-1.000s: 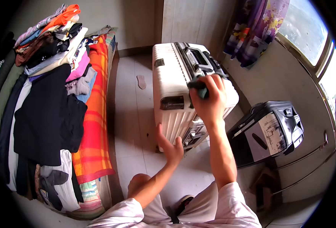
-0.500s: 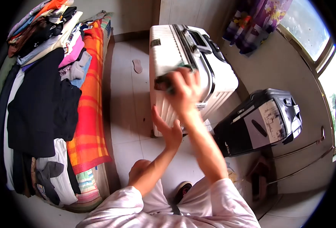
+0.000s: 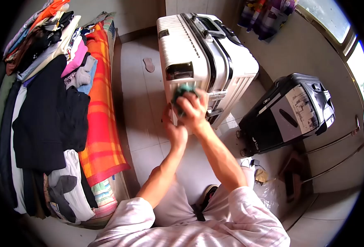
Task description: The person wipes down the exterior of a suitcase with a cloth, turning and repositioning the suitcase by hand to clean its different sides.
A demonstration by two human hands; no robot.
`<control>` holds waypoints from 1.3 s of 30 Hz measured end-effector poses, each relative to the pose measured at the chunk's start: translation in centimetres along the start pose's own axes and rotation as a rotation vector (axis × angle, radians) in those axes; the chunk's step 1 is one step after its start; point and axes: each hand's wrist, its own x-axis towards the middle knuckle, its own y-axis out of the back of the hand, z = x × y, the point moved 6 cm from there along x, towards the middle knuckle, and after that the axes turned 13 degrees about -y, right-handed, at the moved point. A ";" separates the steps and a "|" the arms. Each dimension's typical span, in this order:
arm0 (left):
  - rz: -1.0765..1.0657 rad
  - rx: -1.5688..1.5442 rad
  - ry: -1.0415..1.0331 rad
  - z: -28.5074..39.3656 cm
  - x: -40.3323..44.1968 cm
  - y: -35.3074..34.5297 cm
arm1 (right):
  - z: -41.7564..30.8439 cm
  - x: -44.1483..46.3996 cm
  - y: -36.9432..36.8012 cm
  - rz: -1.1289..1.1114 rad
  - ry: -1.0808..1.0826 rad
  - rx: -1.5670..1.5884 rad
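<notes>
A large white hard-shell suitcase [image 3: 190, 49] stands upright on the floor in front of me. My right hand [image 3: 192, 109] is closed around a bunched dark green cloth [image 3: 186, 88] and presses it against the near end of the case, below the shiny corner piece. Lower and to the left, my left hand [image 3: 176, 131] rests against the same end near its left edge. Its fingers point up and apart, with nothing seen in them; their tips are partly hidden.
A smaller black suitcase [image 3: 256, 119] leans at the right by the wall. Folded clothes [image 3: 40, 119] cover the bed at the left, beside an orange checked blanket [image 3: 101, 111]. A shoe insole [image 3: 148, 64] lies on the floor. Long-handled tools [image 3: 332, 142] rest at the lower right.
My right hand has moved down with the cloth, from the top corner of the white suitcase onto its near end. The left hand stays against the case. The whole view has shifted slightly.
</notes>
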 end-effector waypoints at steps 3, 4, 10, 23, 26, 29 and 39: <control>-0.157 0.033 0.161 -1.4 -0.4 1.6 | 1.7 -3.4 0.7 -0.150 -0.159 0.068; -0.152 0.036 0.159 -1.1 -0.1 1.8 | 1.5 -1.8 1.8 -0.082 -0.115 0.063; -0.091 -0.063 0.361 -0.5 1.1 1.6 | 0.4 10.2 2.9 0.182 -0.119 -0.067; 0.032 -0.131 0.206 1.2 6.8 1.6 | -1.4 7.5 3.1 0.171 -0.122 0.001; -0.042 -0.187 -0.035 6.2 10.1 0.8 | 1.3 2.2 -1.5 0.095 -0.134 -0.038; -0.136 -0.102 -0.209 11.4 12.8 0.3 | 2.4 0.1 -0.1 -0.031 -0.159 0.105; -0.601 -0.055 -0.369 13.4 17.8 -10.1 | 5.3 -4.1 -2.6 0.092 -0.252 -0.013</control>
